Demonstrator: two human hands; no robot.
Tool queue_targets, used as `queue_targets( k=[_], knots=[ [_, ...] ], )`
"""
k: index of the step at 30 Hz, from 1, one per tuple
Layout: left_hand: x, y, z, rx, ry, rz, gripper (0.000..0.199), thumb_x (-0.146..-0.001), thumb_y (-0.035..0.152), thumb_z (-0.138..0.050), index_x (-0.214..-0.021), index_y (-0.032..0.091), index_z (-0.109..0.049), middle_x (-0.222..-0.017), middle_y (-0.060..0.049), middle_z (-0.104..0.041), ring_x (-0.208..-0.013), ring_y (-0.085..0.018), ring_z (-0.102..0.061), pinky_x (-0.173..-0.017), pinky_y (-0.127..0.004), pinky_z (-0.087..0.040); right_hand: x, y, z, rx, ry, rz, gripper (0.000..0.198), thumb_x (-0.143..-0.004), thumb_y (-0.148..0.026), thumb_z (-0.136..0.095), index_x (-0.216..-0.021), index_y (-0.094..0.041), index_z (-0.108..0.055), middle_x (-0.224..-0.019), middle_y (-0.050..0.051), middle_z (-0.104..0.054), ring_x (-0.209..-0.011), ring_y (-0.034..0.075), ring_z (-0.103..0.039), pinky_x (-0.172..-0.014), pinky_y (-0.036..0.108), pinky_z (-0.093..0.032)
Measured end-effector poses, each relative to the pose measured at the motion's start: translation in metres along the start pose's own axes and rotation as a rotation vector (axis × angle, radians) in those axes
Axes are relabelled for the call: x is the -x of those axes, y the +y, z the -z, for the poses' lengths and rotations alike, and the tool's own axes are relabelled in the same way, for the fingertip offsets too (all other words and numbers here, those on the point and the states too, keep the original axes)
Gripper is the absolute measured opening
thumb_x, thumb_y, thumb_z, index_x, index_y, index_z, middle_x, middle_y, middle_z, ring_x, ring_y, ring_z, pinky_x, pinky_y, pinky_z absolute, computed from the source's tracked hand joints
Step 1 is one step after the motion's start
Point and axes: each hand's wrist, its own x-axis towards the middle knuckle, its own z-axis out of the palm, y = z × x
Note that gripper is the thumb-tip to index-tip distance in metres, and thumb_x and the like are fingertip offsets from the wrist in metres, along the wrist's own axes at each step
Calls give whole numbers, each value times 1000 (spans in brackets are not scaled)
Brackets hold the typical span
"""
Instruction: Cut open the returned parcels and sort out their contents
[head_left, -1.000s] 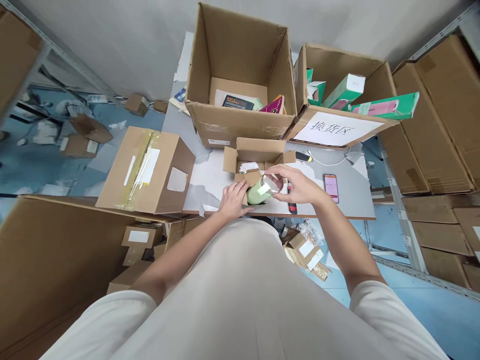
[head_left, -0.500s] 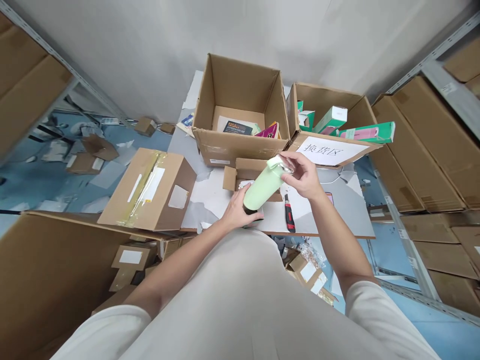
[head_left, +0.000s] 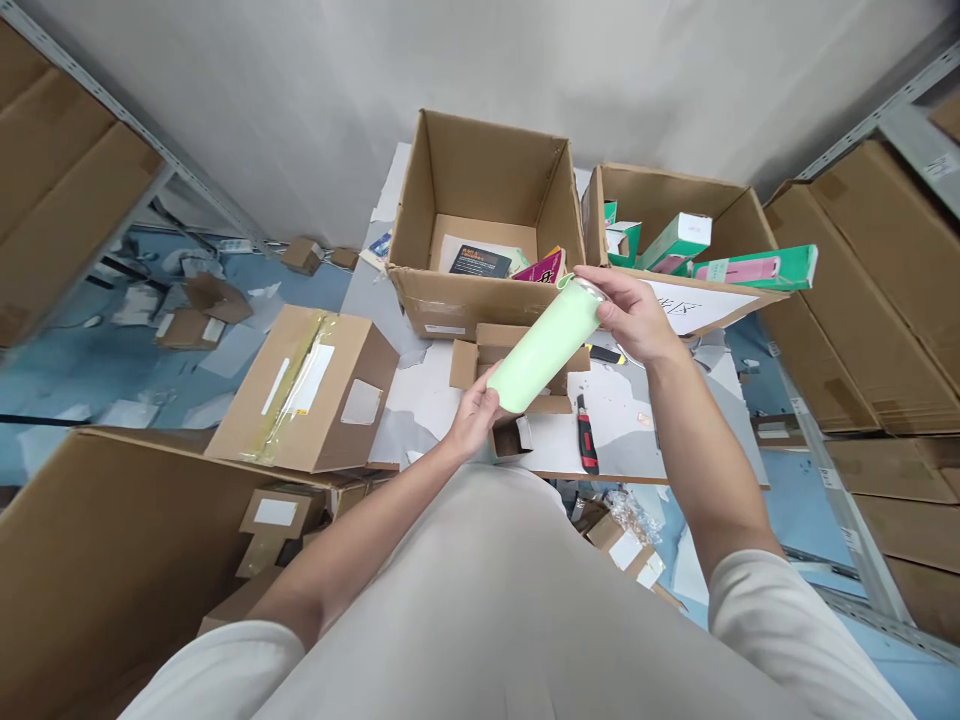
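A pale green bottle (head_left: 546, 345) is held tilted above the table, its lid end up and to the right. My left hand (head_left: 475, 412) grips its lower end, and my right hand (head_left: 637, 312) has its fingers closed round the lid end. Beneath the bottle lies a small open cardboard box (head_left: 464, 364), partly hidden by it. A small narrow carton (head_left: 511, 440) with an open top stands at the table's front edge, close to my left hand. To the right of it lies a red and black utility knife (head_left: 587, 436).
Behind are a large open carton (head_left: 480, 298) holding books and another carton (head_left: 694, 312) with green boxes and a handwritten sign. A taped box (head_left: 304, 390) stands at the left. A second knife (head_left: 606, 354) lies near my right hand. Shelves (head_left: 862, 540) with boxes flank the table.
The bottle has lifted and turned so its strap faces away. Its lower end has come clear of the small carton, whose open top now shows.
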Motion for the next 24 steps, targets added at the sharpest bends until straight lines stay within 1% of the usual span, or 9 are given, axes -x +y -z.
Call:
queue_targets(
  k=[3, 6, 8, 10, 13, 15, 17, 20, 24],
  knots=[
    [-1, -4, 2, -56, 32, -13, 80, -73, 62, -67, -138, 21, -44, -143, -16, -45, -129, -30, -47, -96, -41, -49, -2, 6, -5, 25, 42, -50, 53, -73, -62, -67, -116, -32, -65, -121, 4, -66, -115, 26, -59, -99, 49, -47],
    [-3, -6, 3, -119, 63, -53, 93, -61, 47, -83, -138, 23, -38, -132, -15, -56, -116, -26, -58, -94, -40, -50, -2, 11, -8, 33, 85, -101, 54, -74, -65, -63, -117, -32, -63, -124, 5, -64, -114, 26, -59, -95, 47, -51],
    [-3, -5, 1, -106, 76, -65, 90, -58, 45, -85, -133, 24, -40, -124, -13, -61, -108, -24, -63, -91, -39, -52, 0, 13, -9, 14, 114, -103, 58, -75, -70, -58, -118, -32, -62, -126, 5, -62, -117, 27, -58, -92, 45, -52],
    [-2, -2, -2, -36, 51, -39, 78, -63, 55, -79, -126, 23, -45, -121, -12, -63, -106, -24, -64, -89, -40, -52, 4, 13, -8, -38, 117, -81, 64, -73, -76, -54, -119, -32, -61, -129, 4, -61, -119, 28, -56, -91, 45, -53],
    [2, 2, -8, 79, -12, 79, 71, -72, 68, -63, -122, 20, -50, -119, -14, -65, -108, -29, -64, -90, -45, -52, 10, 11, -7, -107, 91, -47, 67, -67, -77, -59, -119, -35, -60, -134, 3, -57, -123, 28, -53, -90, 46, -53],
    [4, 4, -11, 114, -17, 149, 72, -76, 73, -54, -121, 17, -54, -115, -16, -67, -109, -32, -64, -91, -47, -50, 14, 11, -7, -106, 105, -52, 62, -66, -72, -65, -116, -35, -60, -136, 2, -56, -122, 28, -53, -88, 45, -53],
    [5, 4, -13, 131, 0, 184, 74, -78, 75, -47, -120, 15, -56, -113, -17, -68, -111, -33, -63, -92, -48, -49, 17, 14, -8, -102, 140, -75, 54, -69, -67, -67, -111, -33, -61, -131, 3, -59, -116, 26, -57, -85, 44, -55],
    [6, 2, -13, 132, 38, 198, 73, -79, 73, -48, -122, 14, -56, -116, -17, -67, -110, -32, -63, -92, -48, -50, 19, 21, -12, -121, 196, -99, 47, -73, -64, -65, -106, -32, -59, -118, 2, -64, -102, 22, -63, -79, 41, -57],
    [7, -1, -14, 106, 63, 164, 73, -78, 67, -57, -133, 21, -45, -125, -14, -62, -104, -27, -66, -91, -46, -51, 20, 27, -17, -122, 243, -114, 45, -73, -63, -66, -103, -30, -58, -112, 3, -65, -94, 20, -64, -74, 38, -58]
  ],
)
